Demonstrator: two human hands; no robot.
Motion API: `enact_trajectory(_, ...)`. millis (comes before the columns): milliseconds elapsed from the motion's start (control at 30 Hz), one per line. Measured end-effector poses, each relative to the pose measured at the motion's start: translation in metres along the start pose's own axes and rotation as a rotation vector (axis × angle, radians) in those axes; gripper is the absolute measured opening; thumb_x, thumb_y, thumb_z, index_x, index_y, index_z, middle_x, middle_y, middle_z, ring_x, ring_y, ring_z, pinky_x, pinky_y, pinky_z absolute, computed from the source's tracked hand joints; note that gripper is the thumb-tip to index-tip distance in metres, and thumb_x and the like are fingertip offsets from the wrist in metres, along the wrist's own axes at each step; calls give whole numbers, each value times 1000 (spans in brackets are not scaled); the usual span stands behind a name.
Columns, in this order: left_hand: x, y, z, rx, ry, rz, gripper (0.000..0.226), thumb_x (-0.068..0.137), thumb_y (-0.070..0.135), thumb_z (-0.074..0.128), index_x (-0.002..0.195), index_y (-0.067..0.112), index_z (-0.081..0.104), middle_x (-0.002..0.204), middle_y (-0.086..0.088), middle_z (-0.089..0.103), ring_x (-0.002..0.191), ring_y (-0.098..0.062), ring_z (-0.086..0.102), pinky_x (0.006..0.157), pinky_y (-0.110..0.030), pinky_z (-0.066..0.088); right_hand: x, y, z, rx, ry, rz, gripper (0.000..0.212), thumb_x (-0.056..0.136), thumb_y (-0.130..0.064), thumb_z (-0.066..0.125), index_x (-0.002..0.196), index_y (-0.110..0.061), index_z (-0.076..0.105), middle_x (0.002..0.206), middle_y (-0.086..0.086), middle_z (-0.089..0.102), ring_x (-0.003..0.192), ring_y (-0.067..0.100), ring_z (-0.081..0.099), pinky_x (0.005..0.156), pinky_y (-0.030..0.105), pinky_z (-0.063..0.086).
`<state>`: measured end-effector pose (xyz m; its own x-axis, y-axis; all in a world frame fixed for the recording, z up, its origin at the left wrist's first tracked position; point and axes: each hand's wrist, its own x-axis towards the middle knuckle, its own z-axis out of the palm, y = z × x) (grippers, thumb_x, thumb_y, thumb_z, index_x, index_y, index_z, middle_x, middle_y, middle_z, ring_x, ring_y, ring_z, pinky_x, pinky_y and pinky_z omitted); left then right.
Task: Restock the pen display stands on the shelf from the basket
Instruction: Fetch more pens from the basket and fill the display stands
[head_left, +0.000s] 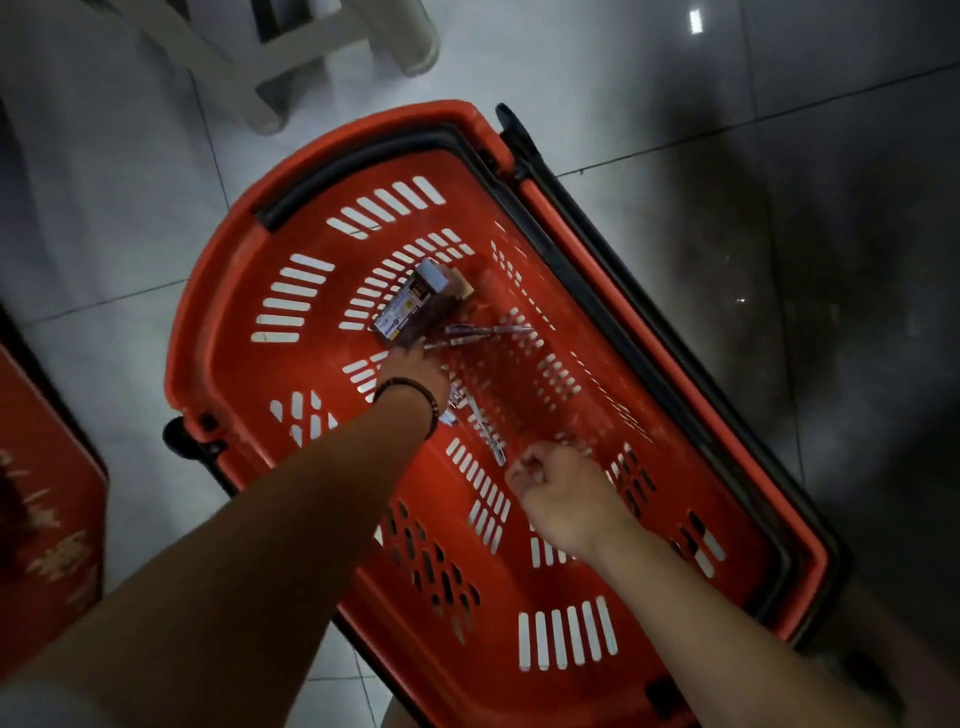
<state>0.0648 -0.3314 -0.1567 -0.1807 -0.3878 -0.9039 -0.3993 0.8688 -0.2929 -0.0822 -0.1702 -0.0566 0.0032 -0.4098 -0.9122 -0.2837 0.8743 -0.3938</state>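
One red basket (205, 332) holds one pen box (415, 306) towards its far end and several loose pens (485, 332), too blurred to count, mid-floor, where the left hand (415, 371) reaches them just beside the box, its grip hidden, while the right hand (563, 493) hovers nearer, curled with nothing seen in it.

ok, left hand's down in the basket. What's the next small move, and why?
Probably close the left hand on the loose pens beside the box: its fingertips are right at them on the basket floor. The right hand is curled above; whether it holds a pen is unclear.
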Motion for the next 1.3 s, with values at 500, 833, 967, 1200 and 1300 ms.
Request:
enact_trajectory(500, 0, 3, 2, 192, -51, 113, 52, 105, 27, 40, 156, 18, 37, 165, -11, 29, 153, -34, 18, 123, -55, 22, 9, 18, 1, 52, -18, 62, 14, 107, -40, 53, 108, -32, 64, 100, -6, 70, 83, 5, 63, 68, 26, 46)
enact_trajectory(833, -18, -1, -1, -56, -242, 149, 61, 101, 24, 55, 158, 17, 32, 157, -14, 45, 138, -34, 50, 110, -49, 46, 4, 13, 1, 57, 8, 47, 17, 108, -36, 54, 103, -28, 68, 98, -5, 73, 80, 6, 65, 67, 23, 49)
enact_trajectory(967, -65, -4, -6, -542, -134, 178, 50, 98, 7, 53, 145, 18, 41, 118, -14, 67, 99, -30, 66, 82, -42, 57, -27, 0, -4, 111, 100, 6, 16, 107, -32, 57, 98, -27, 68, 89, -8, 72, 80, 8, 69, 67, 23, 51)
enact_trajectory(1200, -239, -12, -28, -2362, -193, 91, 21, 108, 18, 49, 113, 12, 69, 80, -4, 59, 62, -15, 49, 53, -28, 42, -137, -54, -12, 322, 276, -143, 3, 99, -30, 69, 97, -30, 71, 88, -10, 77, 78, 12, 73, 83, 46, 61)
enact_trajectory(1300, -313, -35, -59, -2603, -151, 120, 25, 107, 17, 50, 118, 4, 68, 82, -6, 60, 63, -16, 50, 57, -30, 43, -203, -109, -30, 391, 304, -213, 4, 99, -33, 72, 102, -33, 74, 94, -16, 78, 83, 8, 75, 86, 42, 62)
